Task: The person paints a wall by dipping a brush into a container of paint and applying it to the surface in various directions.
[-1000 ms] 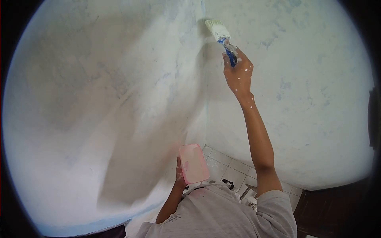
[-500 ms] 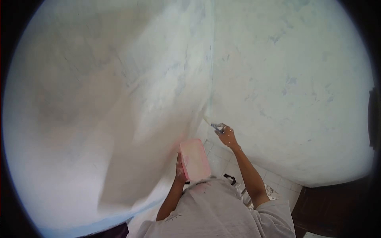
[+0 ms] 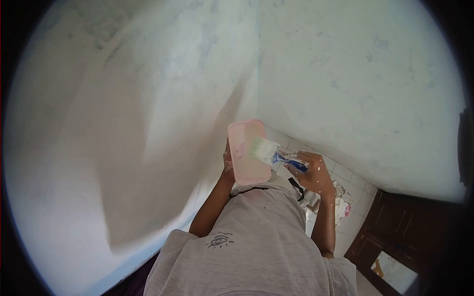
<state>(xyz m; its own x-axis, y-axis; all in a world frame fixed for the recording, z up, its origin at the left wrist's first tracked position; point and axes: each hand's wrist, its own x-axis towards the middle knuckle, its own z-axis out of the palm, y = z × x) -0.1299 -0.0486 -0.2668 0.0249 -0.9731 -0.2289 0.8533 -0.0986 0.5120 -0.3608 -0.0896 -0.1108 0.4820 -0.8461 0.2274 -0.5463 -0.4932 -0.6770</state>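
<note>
Against its left side, my left hand (image 3: 228, 163) grips a pink plastic tub (image 3: 238, 172) with pale paint in it. Most of the fingers are hidden behind the tub. In my right hand (image 3: 314, 173) is a paintbrush (image 3: 289, 161), held by its blue handle. Its wide white head points left, and the greenish bristle tips overlap the tub's opening. White paint spots dot the right hand and wrist.
Two patchy, pale painted walls (image 3: 345, 98) meet at a corner ahead. Below lies a white tiled floor (image 3: 340, 170) with a crumpled, paint-marked sheet (image 3: 343, 204). Dark wooden furniture (image 3: 395, 222) stands at the lower right.
The paintbrush has come away from the wall corner, down to the tub in my left hand. The tub appears higher in view, and the view has tilted downward.
</note>
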